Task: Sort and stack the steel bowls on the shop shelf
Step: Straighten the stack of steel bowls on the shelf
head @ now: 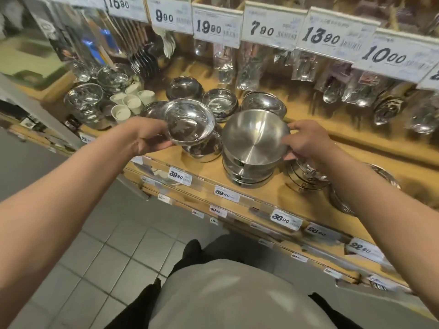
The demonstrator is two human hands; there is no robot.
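My left hand (pixel 148 136) grips the rim of a small shiny steel bowl (pixel 188 125), held tilted above another small bowl (pixel 204 150) on the wooden shelf (pixel 297 200). My right hand (pixel 306 141) holds the right edge of a large brushed steel bowl (pixel 255 136), tilted toward me atop a stack of similar bowls (pixel 249 173). Behind stand three more shiny bowls (pixel 184 87) (pixel 219 103) (pixel 263 103). A low stack of steel dishes (pixel 306 176) lies under my right wrist.
White cups (pixel 131 102) and larger steel bowls (pixel 83 97) sit at the shelf's left. Bagged ladles and spoons (pixel 304 67) hang behind, under price cards (pixel 268 27). Price tags (pixel 286 219) line the shelf's front edge. Flat steel plates (pixel 342 203) lie at the right. Tiled floor lies below.
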